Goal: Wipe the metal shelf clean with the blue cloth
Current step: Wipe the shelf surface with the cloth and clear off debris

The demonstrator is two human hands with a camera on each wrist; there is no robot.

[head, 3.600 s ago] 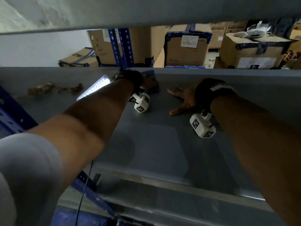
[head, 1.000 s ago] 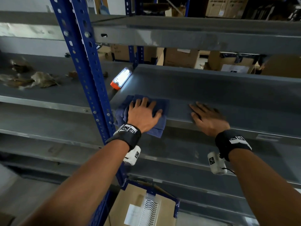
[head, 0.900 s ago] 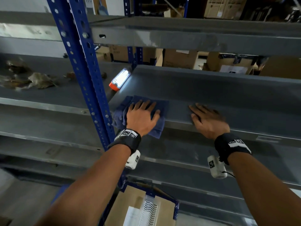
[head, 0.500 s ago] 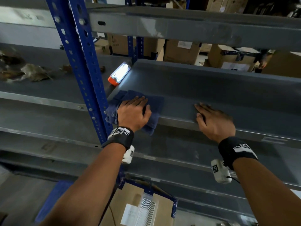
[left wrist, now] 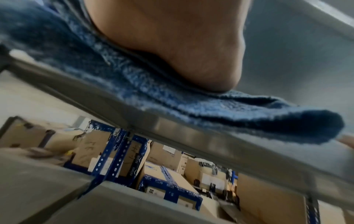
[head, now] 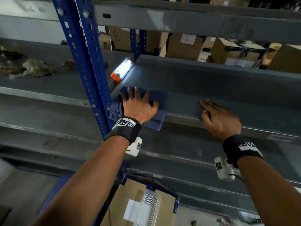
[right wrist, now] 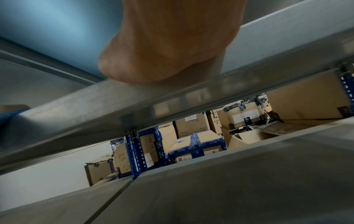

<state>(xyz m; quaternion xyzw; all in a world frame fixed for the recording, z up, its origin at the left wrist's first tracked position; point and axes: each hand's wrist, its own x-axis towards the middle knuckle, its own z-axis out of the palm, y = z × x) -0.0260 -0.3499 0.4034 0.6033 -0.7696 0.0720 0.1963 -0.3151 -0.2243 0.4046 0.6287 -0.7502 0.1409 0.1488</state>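
The blue cloth (head: 158, 101) lies bunched at the front left corner of the grey metal shelf (head: 219, 85), partly hanging over its front edge. My left hand (head: 138, 105) presses flat on it with fingers spread. In the left wrist view the heel of that hand sits on the blue cloth (left wrist: 210, 109) above the shelf's front lip (left wrist: 191, 136). My right hand (head: 218, 116) rests flat on the bare shelf near the front edge, to the right of the cloth. In the right wrist view only the heel of the palm shows, on the shelf edge (right wrist: 134, 103).
A blue perforated upright (head: 88, 62) stands just left of the cloth. A lit orange-ended lamp (head: 122, 70) lies at the shelf's back left. Dry leaves (head: 32, 69) litter the neighbouring shelf. Cardboard boxes (head: 184, 46) stand behind; another box (head: 143, 206) sits below.
Since 3.6 s ago both hands came from deep in the shelf to its front edge. Over the last second the left hand and cloth slid slightly left toward the upright; the right hand stayed put.
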